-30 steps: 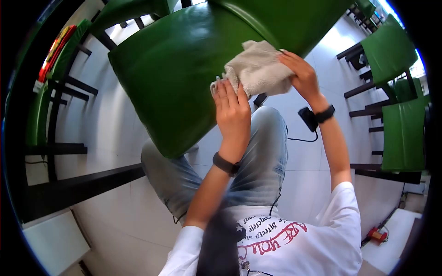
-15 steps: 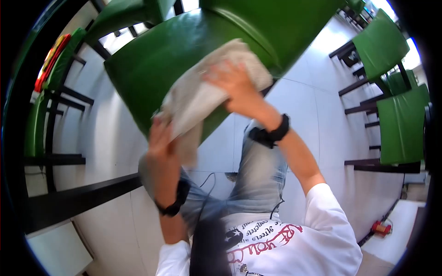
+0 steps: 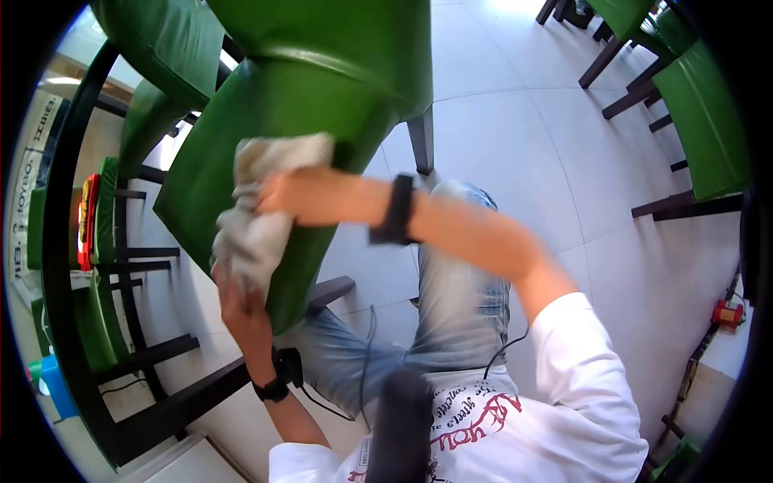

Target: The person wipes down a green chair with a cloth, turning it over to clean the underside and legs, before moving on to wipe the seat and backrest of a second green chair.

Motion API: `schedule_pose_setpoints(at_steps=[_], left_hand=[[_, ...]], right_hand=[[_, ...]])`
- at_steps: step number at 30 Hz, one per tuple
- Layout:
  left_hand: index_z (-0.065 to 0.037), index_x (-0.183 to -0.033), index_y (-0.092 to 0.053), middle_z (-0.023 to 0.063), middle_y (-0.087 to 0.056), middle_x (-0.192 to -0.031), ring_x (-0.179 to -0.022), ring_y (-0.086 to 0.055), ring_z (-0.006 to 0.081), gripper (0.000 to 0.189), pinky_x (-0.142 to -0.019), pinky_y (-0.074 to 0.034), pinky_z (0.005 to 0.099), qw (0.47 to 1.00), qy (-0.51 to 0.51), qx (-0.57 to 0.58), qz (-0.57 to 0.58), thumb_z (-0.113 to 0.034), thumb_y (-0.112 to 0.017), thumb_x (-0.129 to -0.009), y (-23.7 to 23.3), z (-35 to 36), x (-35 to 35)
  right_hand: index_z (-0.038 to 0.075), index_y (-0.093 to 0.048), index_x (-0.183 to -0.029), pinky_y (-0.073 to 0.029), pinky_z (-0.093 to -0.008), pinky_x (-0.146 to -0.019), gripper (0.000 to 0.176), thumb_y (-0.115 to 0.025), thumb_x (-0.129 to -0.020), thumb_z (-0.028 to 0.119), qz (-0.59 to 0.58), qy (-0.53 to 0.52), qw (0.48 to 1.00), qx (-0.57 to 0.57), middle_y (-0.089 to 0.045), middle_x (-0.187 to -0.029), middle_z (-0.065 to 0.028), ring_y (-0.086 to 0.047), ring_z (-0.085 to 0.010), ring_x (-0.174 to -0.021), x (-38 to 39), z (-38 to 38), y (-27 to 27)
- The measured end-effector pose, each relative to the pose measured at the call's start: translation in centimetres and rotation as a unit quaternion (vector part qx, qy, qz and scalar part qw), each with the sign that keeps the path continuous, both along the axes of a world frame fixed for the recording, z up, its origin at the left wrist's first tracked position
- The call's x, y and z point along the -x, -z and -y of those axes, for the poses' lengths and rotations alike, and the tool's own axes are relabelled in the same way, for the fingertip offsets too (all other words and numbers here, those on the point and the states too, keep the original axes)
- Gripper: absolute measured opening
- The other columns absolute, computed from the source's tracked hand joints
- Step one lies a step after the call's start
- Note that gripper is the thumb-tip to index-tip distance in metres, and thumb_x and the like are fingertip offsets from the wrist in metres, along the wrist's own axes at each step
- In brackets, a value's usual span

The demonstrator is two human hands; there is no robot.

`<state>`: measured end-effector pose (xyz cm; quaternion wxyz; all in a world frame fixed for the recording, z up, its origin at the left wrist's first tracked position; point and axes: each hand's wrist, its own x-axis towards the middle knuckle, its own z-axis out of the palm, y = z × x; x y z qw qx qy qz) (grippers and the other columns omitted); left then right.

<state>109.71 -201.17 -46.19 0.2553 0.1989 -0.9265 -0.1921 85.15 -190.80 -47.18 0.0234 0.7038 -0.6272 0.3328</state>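
Note:
A pale beige cloth (image 3: 262, 233) lies bunched on the seat of a green padded chair (image 3: 208, 153). My right hand (image 3: 294, 196) is closed on the cloth near its middle and presses it against the seat; the fingers are blurred. Toward the seat's near left edge, my left hand (image 3: 240, 302) grips the cloth's lower end, its fingertips partly covered by the folds. Each wrist wears a black band.
A dark table frame (image 3: 181, 406) runs along the left. Behind it stand more green chairs (image 3: 101, 322), one with a red item (image 3: 87, 221) on it. Other green chairs (image 3: 704, 121) line the right side. Pale floor tiles (image 3: 499, 121) lie between.
Both hands and the cloth have moved left in view. The right hand has gone from spread flat to closed, and the cloth from broadly spread to bunched. The view has turned.

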Motion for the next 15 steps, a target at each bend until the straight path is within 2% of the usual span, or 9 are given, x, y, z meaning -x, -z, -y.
schedule_pose_setpoints(at_steps=[1, 3, 4, 5, 6, 9, 13, 15], left_hand=[[0.000, -0.130, -0.050, 0.0229, -0.044, -0.139, -0.132, -0.039, 0.0397, 0.040, -0.104, -0.037, 0.0412, 0.999, 0.046, -0.009, 0.007, -0.012, -0.056, -0.092, -1.4, -1.2, 1.6], [-0.002, -0.130, -0.051, 0.0228, -0.046, -0.137, -0.130, -0.040, 0.0408, 0.045, -0.106, -0.035, 0.0438, 0.994, 0.087, -0.058, 0.013, -0.007, -0.063, -0.087, -1.9, -3.3, 4.0], [-0.002, -0.130, -0.052, 0.0232, -0.046, -0.136, -0.130, -0.040, 0.0417, 0.047, -0.105, -0.036, 0.0447, 0.996, 0.082, -0.019, 0.011, -0.006, -0.065, -0.084, -1.9, -4.3, 5.1], [-0.003, -0.129, -0.052, 0.0235, -0.047, -0.135, -0.129, -0.041, 0.0425, 0.050, -0.105, -0.037, 0.0455, 0.997, 0.077, 0.021, 0.009, -0.004, -0.068, -0.082, -1.9, -5.2, 6.0], [-0.002, -0.126, -0.054, 0.0237, -0.049, -0.132, -0.126, -0.043, 0.0429, 0.048, -0.103, -0.038, 0.0455, 0.995, 0.067, 0.070, -0.006, -0.003, -0.068, -0.081, -1.6, -5.7, 6.5], [-0.002, -0.125, -0.055, 0.0226, -0.052, -0.130, -0.124, -0.046, 0.0427, 0.047, -0.102, -0.040, 0.0437, 0.998, 0.035, 0.044, -0.031, -0.002, -0.068, -0.080, -1.0, -5.9, 5.5], [0.001, -0.124, -0.055, 0.0236, -0.053, -0.128, -0.122, -0.047, 0.0429, 0.043, -0.101, -0.041, 0.0424, 0.996, -0.048, -0.071, 0.003, -0.001, -0.064, -0.082, 0.2, -6.4, -1.1], [0.003, -0.123, -0.054, 0.0242, -0.056, -0.124, -0.116, -0.054, 0.0393, 0.037, -0.097, -0.043, 0.0415, 0.996, -0.091, 0.003, -0.002, -0.003, -0.059, -0.086, 1.5, -7.1, -4.3]], right_hand=[[0.006, -0.064, -0.100, -0.050, -0.0349, -0.088, 0.036, -0.058, -0.067, -0.007, -0.004, 0.007, 1.000, -0.007, -0.064, -0.104, -0.0096, -0.060, -0.0281, -0.104, 1.6, -1.8, -1.0], [0.008, -0.064, -0.113, -0.046, -0.0350, -0.098, 0.051, -0.058, -0.066, -0.010, 0.034, 0.021, 0.999, -0.008, -0.062, -0.120, -0.0083, -0.056, -0.0267, -0.116, 4.6, -4.2, -1.3], [0.011, -0.065, -0.115, -0.043, -0.0359, -0.103, 0.053, -0.058, -0.067, -0.010, 0.014, 0.053, 0.998, 0.015, -0.060, -0.124, -0.0095, -0.053, -0.0271, -0.121, 5.6, -5.3, -1.2], [0.010, -0.066, -0.115, -0.041, -0.0363, -0.105, 0.052, -0.059, -0.068, -0.010, 0.046, 0.082, 0.995, 0.029, -0.058, -0.127, -0.0110, -0.049, -0.0279, -0.125, 6.3, -5.6, 0.4], [0.009, -0.065, -0.116, -0.040, -0.0369, -0.106, 0.052, -0.060, -0.067, -0.009, 0.056, 0.093, 0.993, 0.036, -0.059, -0.127, -0.0114, -0.049, -0.0288, -0.125, 5.8, -6.1, 0.1], [0.007, -0.064, -0.116, -0.038, -0.0397, -0.107, 0.053, -0.066, -0.065, -0.003, 0.061, 0.145, 0.986, 0.045, -0.059, -0.125, -0.0133, -0.049, -0.0305, -0.123, 3.0, -5.4, 0.2], [0.007, -0.063, -0.117, -0.035, -0.0445, -0.107, 0.058, -0.072, -0.060, 0.008, -0.020, 0.202, 0.976, 0.084, -0.059, -0.124, -0.0163, -0.051, -0.0322, -0.119, -3.3, -4.4, 0.7], [0.006, -0.064, -0.115, -0.034, -0.0467, -0.107, 0.058, -0.073, -0.058, 0.014, -0.024, 0.201, 0.974, 0.106, -0.058, -0.124, -0.0185, -0.052, -0.0330, -0.117, -7.8, -4.1, 2.0]])
